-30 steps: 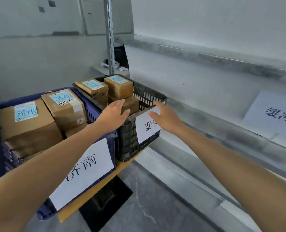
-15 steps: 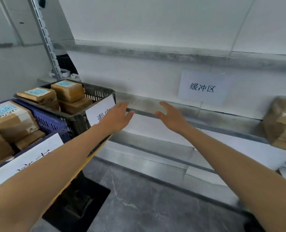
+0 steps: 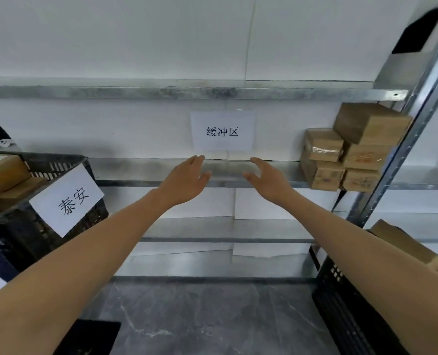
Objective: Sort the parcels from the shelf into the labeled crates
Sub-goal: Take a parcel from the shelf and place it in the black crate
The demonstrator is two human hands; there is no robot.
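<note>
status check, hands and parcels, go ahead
Left hand and right hand open, empty, held out in front of the shelf. Stack of parcels at the shelf's right end, untouched. Nothing between hands and stack.

Both your bare forearms reach forward, converging. Your left hand and right hand hang level, near each other but apart, palms facing inward, fingers loosely extended, holding nothing.

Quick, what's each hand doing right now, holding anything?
Left hand: open, holding nothing.
Right hand: open, holding nothing, fingers loosely curved.
</note>
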